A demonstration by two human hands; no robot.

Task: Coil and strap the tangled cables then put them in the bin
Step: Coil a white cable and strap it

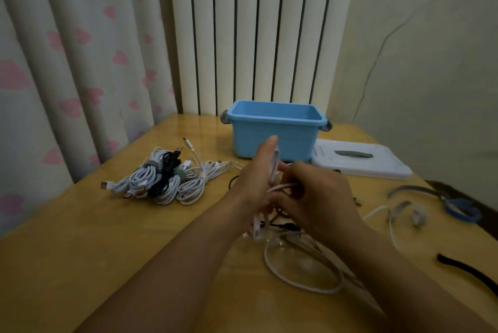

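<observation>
A white cable (301, 276) lies partly looped on the wooden table (80, 252) below my hands, and its upper part runs up between them. My left hand (256, 181) holds loops of this cable upright, thumb raised. Just right of it, my right hand (320, 195) has its fingers curled round a strand of the same cable. The blue bin (275, 130) stands open behind my hands, and nothing shows inside it. A pile of coiled, strapped white and black cables (164, 179) lies to the left. Dark cables (285, 226) lie under my hands, partly hidden.
The bin's white lid (361, 160) lies flat to the right of the bin. Grey straps (404, 208), a blue tape roll (463, 210) and a black strap (469, 270) lie at the right edge. A curtain and a radiator stand behind the table.
</observation>
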